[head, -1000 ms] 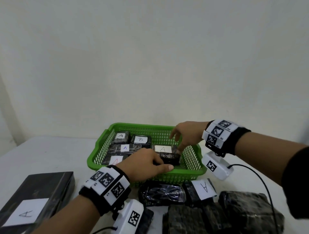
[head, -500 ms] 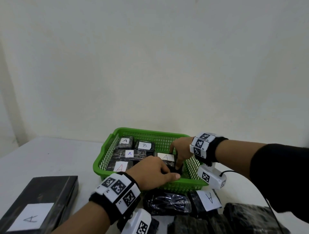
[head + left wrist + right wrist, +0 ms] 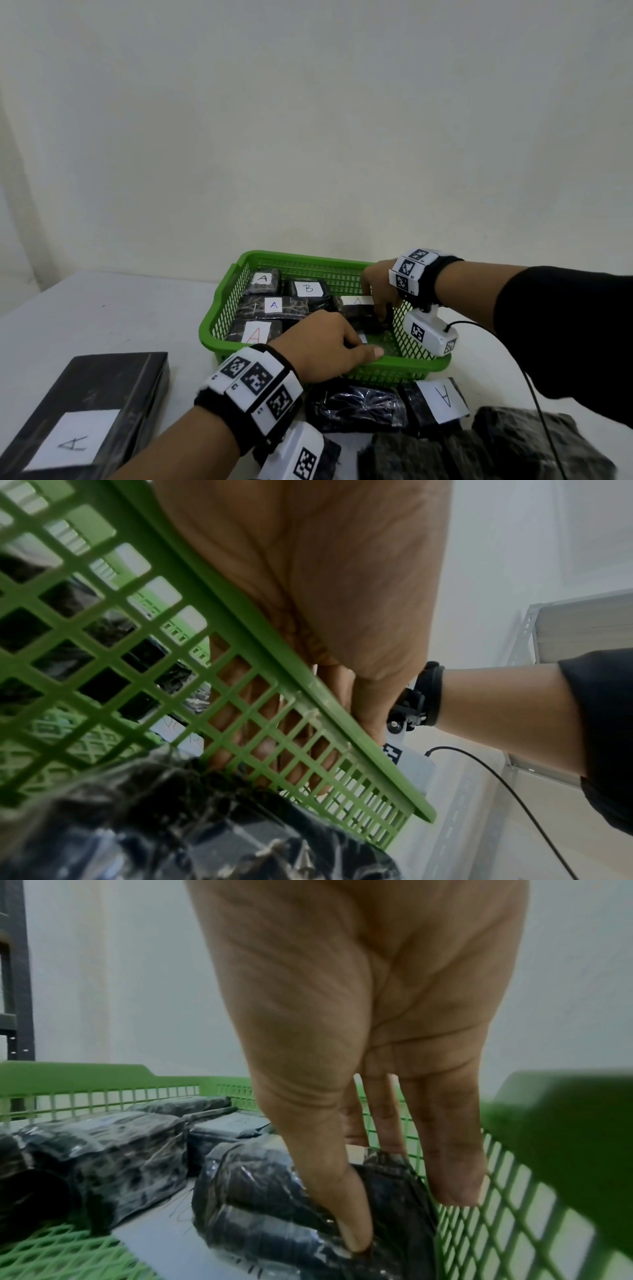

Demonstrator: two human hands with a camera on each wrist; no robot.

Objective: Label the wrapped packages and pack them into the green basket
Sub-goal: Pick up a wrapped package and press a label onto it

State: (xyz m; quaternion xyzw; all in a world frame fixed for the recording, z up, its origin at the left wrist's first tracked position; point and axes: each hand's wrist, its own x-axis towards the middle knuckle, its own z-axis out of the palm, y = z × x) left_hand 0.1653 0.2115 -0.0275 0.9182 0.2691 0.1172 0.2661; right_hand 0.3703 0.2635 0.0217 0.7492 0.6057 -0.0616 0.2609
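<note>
The green basket (image 3: pixel 310 261) stands mid-table and holds several black wrapped packages with white A and B labels. My right hand (image 3: pixel 381 301) reaches down into its right side. Its thumb and fingers pinch a black wrapped package (image 3: pixel 361 317) that lies low against the right wall. In the right wrist view the thumb (image 3: pixel 352 1229) presses the package (image 3: pixel 270 1191) on its near face, with the fingers behind it. My left hand (image 3: pixel 329 346) lies over the front rim. Its fingers (image 3: pixel 274 734) point down inside the mesh, fairly straight, by the package's near end. The thumb stays over the rim.
A large black box (image 3: pixel 82 407) with an A label lies at the front left. In front of the basket lie a shiny unlabelled package (image 3: pixel 356 404), one labelled A (image 3: pixel 442 399) and bigger textured ones (image 3: pixel 534 448). A black cable (image 3: pixel 534 394) crosses the right side.
Both hands have gone down with the black package, from rim height to low in the basket's right front corner. The right wrist dropped closer to the basket wall.
</note>
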